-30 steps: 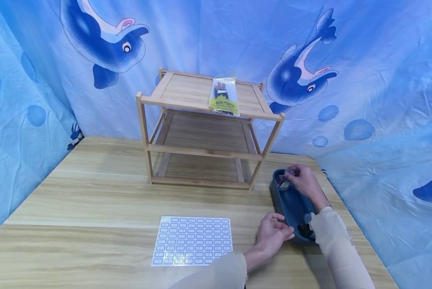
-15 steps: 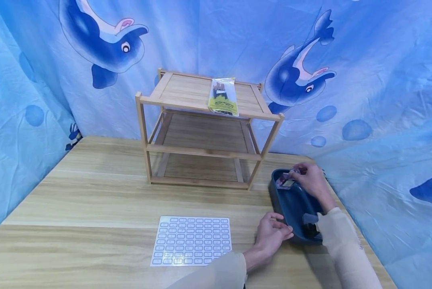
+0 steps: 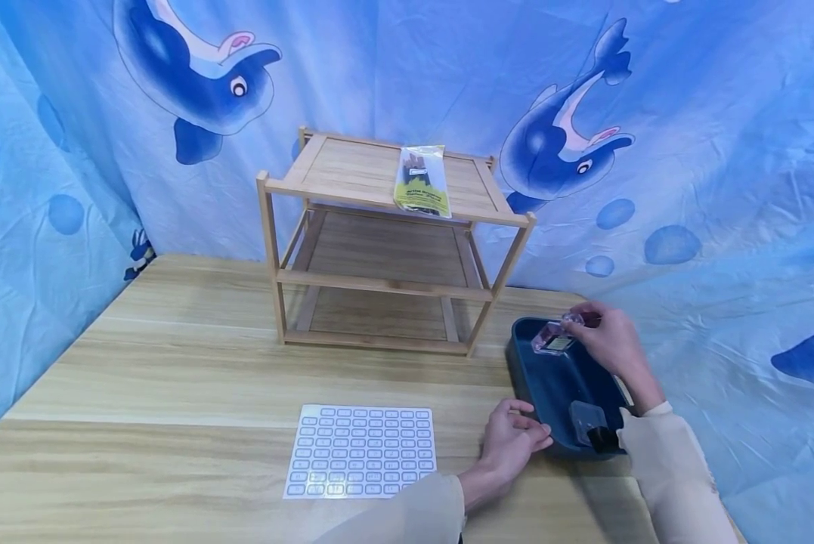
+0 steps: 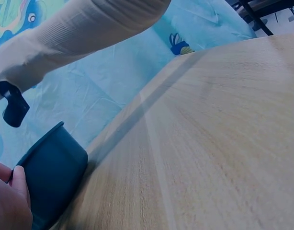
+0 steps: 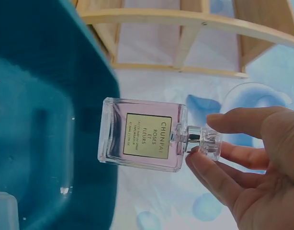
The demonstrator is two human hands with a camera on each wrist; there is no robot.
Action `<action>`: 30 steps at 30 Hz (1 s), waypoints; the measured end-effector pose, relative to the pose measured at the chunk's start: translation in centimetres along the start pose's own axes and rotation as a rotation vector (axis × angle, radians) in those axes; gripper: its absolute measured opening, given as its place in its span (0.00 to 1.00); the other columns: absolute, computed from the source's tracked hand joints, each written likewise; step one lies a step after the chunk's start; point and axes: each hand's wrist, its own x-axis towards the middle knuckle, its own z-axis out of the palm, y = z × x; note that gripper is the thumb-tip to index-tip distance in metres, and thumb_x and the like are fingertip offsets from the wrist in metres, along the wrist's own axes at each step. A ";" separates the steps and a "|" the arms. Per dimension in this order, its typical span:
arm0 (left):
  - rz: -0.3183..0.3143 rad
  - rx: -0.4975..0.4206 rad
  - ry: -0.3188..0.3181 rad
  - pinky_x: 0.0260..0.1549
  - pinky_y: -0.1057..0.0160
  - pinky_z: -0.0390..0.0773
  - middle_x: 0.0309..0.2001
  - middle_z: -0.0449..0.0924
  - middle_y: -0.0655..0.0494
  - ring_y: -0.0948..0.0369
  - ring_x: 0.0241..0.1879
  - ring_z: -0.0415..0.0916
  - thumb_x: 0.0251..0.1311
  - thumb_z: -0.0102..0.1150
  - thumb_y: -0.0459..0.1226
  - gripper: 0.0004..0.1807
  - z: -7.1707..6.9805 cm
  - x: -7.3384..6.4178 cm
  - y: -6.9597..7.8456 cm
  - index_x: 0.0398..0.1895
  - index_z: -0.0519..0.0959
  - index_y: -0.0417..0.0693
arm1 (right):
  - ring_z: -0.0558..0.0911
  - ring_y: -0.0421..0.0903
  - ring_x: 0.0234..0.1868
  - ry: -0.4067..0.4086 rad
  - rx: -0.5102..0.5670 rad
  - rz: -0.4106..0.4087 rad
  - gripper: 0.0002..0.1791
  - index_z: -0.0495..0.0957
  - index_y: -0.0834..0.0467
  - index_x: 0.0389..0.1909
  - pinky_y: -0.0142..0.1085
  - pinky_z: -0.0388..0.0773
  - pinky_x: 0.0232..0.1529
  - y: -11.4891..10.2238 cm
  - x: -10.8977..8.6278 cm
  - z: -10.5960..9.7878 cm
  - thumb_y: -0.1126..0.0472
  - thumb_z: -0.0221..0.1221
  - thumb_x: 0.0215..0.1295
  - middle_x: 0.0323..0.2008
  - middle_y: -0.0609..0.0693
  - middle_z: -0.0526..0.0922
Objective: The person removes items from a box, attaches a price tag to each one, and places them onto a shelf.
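Observation:
My right hand (image 3: 614,340) pinches the clear cap of a square glass perfume bottle (image 5: 142,134) with pink liquid and a pale label. In the head view the bottle (image 3: 554,338) is tilted over the far end of a dark teal plastic bin (image 3: 525,378). A clear, squarish item (image 3: 586,418) lies in the bin's near end, partly hidden by the black device at my right wrist. At the near left corner, my left hand (image 3: 512,446) pinches the bin's rim; in the left wrist view, its fingers (image 4: 20,182) lie against the bin wall (image 4: 58,167).
A three-tier wooden rack (image 3: 386,287) stands behind on the table (image 3: 175,378), with a packet of artist brushes (image 3: 422,181) on top. A white sheet printed with numbered boxes (image 3: 362,453) lies left of my left hand. Blue dolphin-print curtains (image 3: 447,75) enclose the table.
My right hand has lifted the perfume bottle from the bin's far end, moving up and to the right. The left hand has stayed at the rim.

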 end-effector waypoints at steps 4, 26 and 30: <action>-0.005 0.004 0.012 0.39 0.60 0.88 0.33 0.77 0.47 0.58 0.30 0.82 0.58 0.64 0.17 0.18 -0.1 -0.1 0.2 0.48 0.75 0.37 | 0.83 0.63 0.43 -0.013 -0.001 0.000 0.17 0.80 0.72 0.53 0.53 0.84 0.41 -1.0 -0.4 -0.6 0.62 0.62 0.74 0.44 0.69 0.84; 0.048 -0.059 -0.043 0.32 0.62 0.88 0.33 0.81 0.47 0.57 0.30 0.82 0.64 0.59 0.24 0.09 -2.1 -0.8 0.8 0.46 0.77 0.34 | 0.85 0.54 0.37 -0.051 0.027 -0.102 0.16 0.82 0.69 0.52 0.36 0.81 0.32 -6.1 -2.5 0.0 0.62 0.67 0.69 0.41 0.62 0.87; 0.099 -0.050 -0.064 0.32 0.63 0.88 0.34 0.82 0.45 0.56 0.32 0.83 0.66 0.58 0.25 0.08 -2.9 -1.2 1.3 0.46 0.78 0.32 | 0.84 0.52 0.35 -0.060 0.047 -0.113 0.15 0.82 0.69 0.51 0.33 0.80 0.31 -6.5 -2.8 0.7 0.64 0.67 0.68 0.40 0.62 0.87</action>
